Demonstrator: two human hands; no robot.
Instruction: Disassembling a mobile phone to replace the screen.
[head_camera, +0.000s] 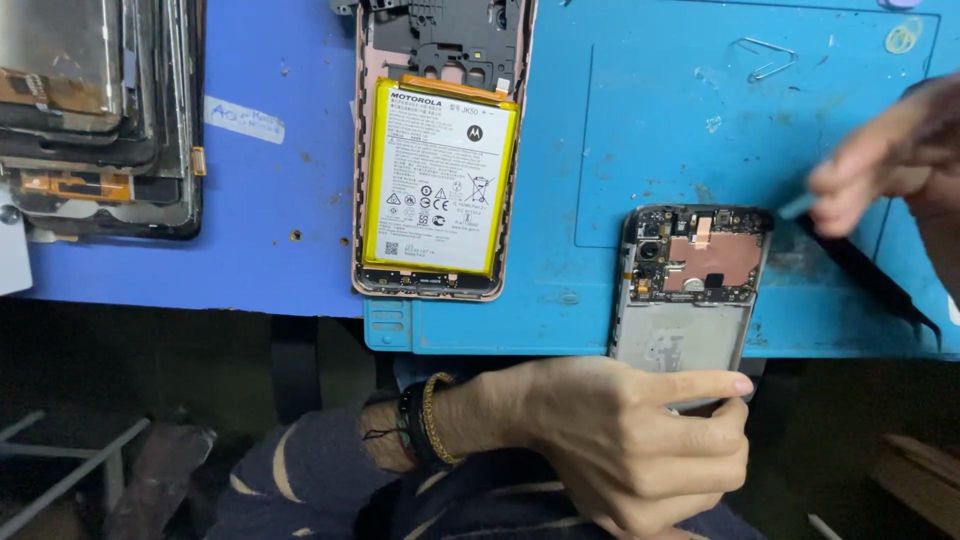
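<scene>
Gripping an opened phone (690, 300) at the blue mat's (620, 130) near edge, battery bay bare and circuit board exposed, left hand (640, 440) steadies it while blurred right hand (890, 165) pinches black tweezers (870, 275).

Rectangular white label (441, 176) on a yellow-edged battery; small white tape strip (244, 119), perhaps handwritten, upper left.

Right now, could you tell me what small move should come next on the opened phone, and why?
Probably bring the right hand, which holds black tweezers off to the side, over the phone's exposed circuit board, since the left hand steadies its lower end.
</scene>
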